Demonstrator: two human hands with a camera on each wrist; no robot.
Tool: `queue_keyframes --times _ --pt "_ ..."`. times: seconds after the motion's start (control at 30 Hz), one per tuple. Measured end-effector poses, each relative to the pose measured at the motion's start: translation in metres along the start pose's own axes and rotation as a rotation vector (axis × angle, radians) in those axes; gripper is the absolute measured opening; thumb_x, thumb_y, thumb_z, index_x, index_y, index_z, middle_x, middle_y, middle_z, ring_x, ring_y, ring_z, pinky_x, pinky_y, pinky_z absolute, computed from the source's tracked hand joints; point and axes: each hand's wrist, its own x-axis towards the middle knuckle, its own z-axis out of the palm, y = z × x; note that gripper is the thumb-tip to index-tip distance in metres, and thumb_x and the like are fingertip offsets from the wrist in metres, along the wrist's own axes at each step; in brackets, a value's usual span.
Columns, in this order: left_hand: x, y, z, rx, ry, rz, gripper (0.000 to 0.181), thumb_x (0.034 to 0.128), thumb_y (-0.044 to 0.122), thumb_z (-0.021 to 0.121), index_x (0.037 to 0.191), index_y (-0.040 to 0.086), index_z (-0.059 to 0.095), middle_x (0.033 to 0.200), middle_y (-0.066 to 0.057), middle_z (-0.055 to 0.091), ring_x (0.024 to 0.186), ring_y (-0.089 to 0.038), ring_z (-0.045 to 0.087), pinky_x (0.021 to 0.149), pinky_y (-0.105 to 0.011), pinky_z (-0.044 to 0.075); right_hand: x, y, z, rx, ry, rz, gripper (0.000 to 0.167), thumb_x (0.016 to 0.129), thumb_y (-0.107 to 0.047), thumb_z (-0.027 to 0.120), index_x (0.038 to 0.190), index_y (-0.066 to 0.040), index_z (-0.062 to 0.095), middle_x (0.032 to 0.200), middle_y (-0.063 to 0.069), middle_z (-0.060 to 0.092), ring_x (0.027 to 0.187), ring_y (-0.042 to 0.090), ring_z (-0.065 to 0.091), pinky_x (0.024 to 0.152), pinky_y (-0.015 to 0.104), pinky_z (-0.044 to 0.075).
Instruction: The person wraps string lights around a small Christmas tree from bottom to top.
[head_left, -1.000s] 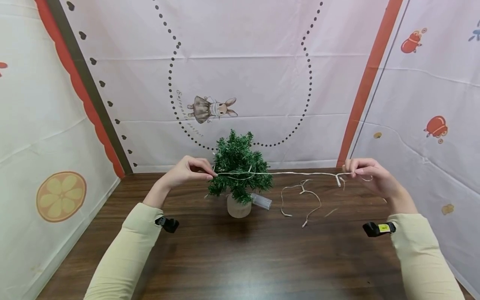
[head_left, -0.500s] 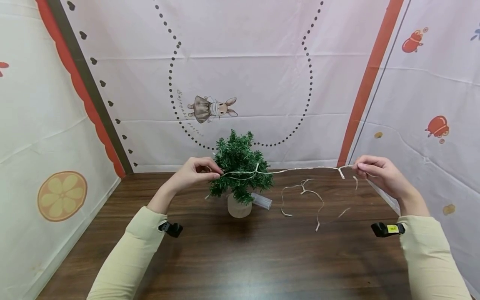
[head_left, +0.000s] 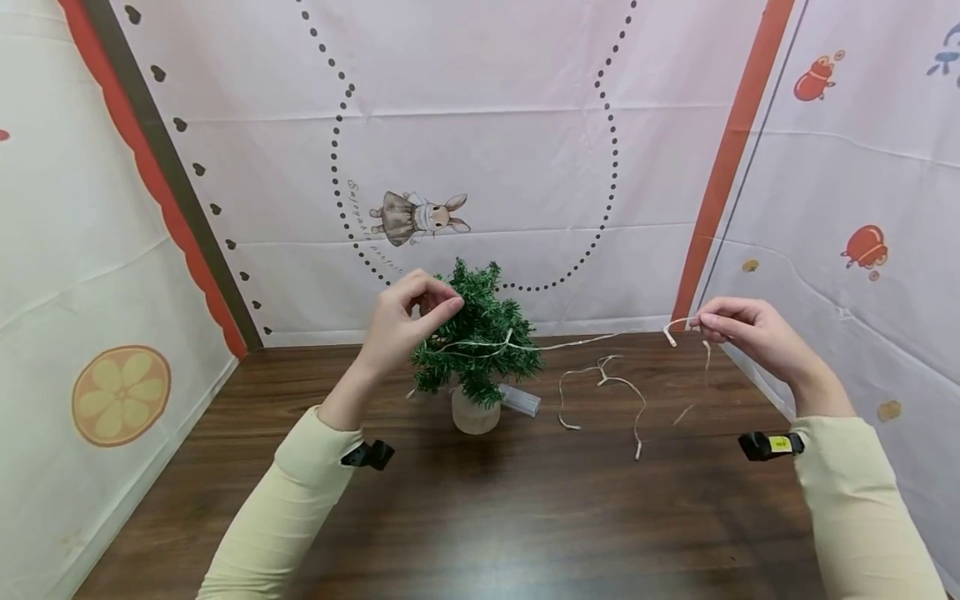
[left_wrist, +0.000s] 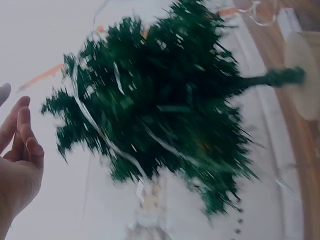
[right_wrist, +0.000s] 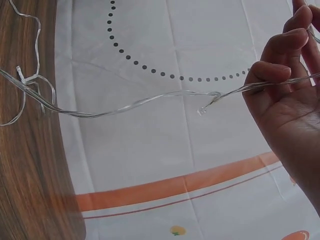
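Observation:
A small green artificial Christmas tree (head_left: 487, 312) stands upright on its pale round base (head_left: 475, 415). Across its front branches lies a string of fairy lights (head_left: 573, 343), which runs out to the right. My right hand (head_left: 761, 346) pinches that string between thumb and fingers, with a small bulb (right_wrist: 201, 111) hanging beside the hand in the right wrist view. Close to the tree's left side is my left hand (head_left: 405, 325). Its fingers are loosely bent, and in the left wrist view a gap shows between thumb and fingers, with nothing held.
A clear battery box (head_left: 520, 400) lies beside the tree's base. More of the light wire (head_left: 626, 385) lies looped on the brown wooden table (head_left: 465, 517) to the right. Printed cloth (head_left: 480, 167) walls in the back and both sides.
My left hand has let go of the string and risen slightly to the right, in front of the tree's upper left. The wire now sags from the branches toward my right hand, which still holds it.

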Motion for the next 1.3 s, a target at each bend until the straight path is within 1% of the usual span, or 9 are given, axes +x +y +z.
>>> queue_keyframes --times 0.1,0.23,0.37,0.6,0.7,0.9,1.1,1.17,1.3 --pt "0.012 -0.001 0.011 0.021 0.024 0.070 0.005 0.0855 0.010 0.070 0.090 0.008 0.071 0.080 -0.002 0.059 0.065 -0.012 0.048 0.057 -0.021 0.040 0.003 -0.001 0.000 -0.031 0.006 0.002 0.028 0.094 0.014 0.037 0.100 0.003 0.062 0.081 0.000 0.058 0.071 0.012 0.048 0.066 0.022 0.044" --pt "0.027 0.008 0.028 0.064 0.015 0.166 0.009 0.0850 0.019 0.072 0.092 0.013 0.073 0.083 0.003 0.063 0.069 -0.010 0.051 0.060 -0.023 0.042 0.006 -0.003 0.001 -0.031 0.013 0.028 0.028 0.095 0.012 0.039 0.100 0.000 0.063 0.081 0.000 0.059 0.072 0.010 0.050 0.066 0.021 0.045" --pt "0.041 0.020 0.051 0.109 -0.043 0.183 0.014 0.0845 0.023 0.073 0.095 0.014 0.073 0.086 0.004 0.065 0.075 -0.011 0.056 0.062 -0.022 0.045 0.011 -0.004 0.003 -0.054 0.022 0.040 0.028 0.095 0.010 0.040 0.101 -0.002 0.064 0.077 0.002 0.055 0.070 0.011 0.049 0.065 0.022 0.045" --pt "0.060 0.034 0.092 0.112 -0.156 0.106 0.016 0.0849 0.026 0.072 0.095 0.014 0.072 0.087 0.004 0.066 0.079 -0.012 0.059 0.067 -0.019 0.048 0.022 -0.003 0.008 -0.120 0.036 0.065 0.021 0.094 0.008 0.045 0.098 0.000 0.064 0.073 0.000 0.053 0.069 0.010 0.049 0.064 0.022 0.044" --pt "0.067 0.035 0.107 0.096 -0.182 0.066 0.015 0.0847 0.027 0.072 0.095 0.015 0.073 0.087 0.005 0.066 0.078 -0.006 0.058 0.068 -0.018 0.048 0.026 -0.004 0.010 -0.177 0.051 0.083 0.019 0.094 0.007 0.047 0.097 0.000 0.064 0.073 -0.003 0.054 0.069 0.012 0.049 0.063 0.022 0.044" --pt "0.078 0.029 0.134 0.055 -0.268 -0.061 0.015 0.0843 0.029 0.072 0.093 0.017 0.074 0.087 0.006 0.068 0.075 -0.002 0.059 0.068 -0.016 0.047 0.031 -0.006 0.013 -0.261 0.063 0.129 0.019 0.094 0.003 0.050 0.098 -0.004 0.067 0.073 -0.005 0.059 0.067 0.013 0.050 0.059 0.024 0.044" --pt "0.079 0.024 0.152 -0.042 -0.336 -0.150 0.017 0.0829 0.027 0.074 0.095 0.016 0.075 0.086 0.006 0.071 0.073 -0.005 0.063 0.066 -0.018 0.051 0.035 -0.007 0.016 -0.314 0.059 0.141 0.016 0.094 0.001 0.051 0.098 -0.003 0.066 0.073 -0.007 0.062 0.066 0.011 0.054 0.058 0.026 0.045" --pt "0.078 0.023 0.155 -0.085 -0.345 -0.169 0.016 0.0822 0.025 0.075 0.094 0.015 0.075 0.084 0.005 0.072 0.072 -0.008 0.065 0.065 -0.020 0.052 0.037 -0.007 0.017 -0.335 0.062 0.141 0.014 0.094 -0.001 0.052 0.098 -0.001 0.066 0.073 -0.007 0.060 0.066 0.011 0.053 0.057 0.027 0.043" --pt "0.076 0.023 0.160 -0.116 -0.373 -0.189 0.013 0.0825 0.024 0.075 0.091 0.015 0.076 0.081 0.005 0.072 0.072 -0.010 0.066 0.064 -0.020 0.052 0.039 -0.005 0.018 -0.349 0.068 0.144 0.012 0.094 -0.001 0.053 0.098 0.002 0.064 0.074 -0.006 0.057 0.065 0.011 0.052 0.056 0.029 0.042"
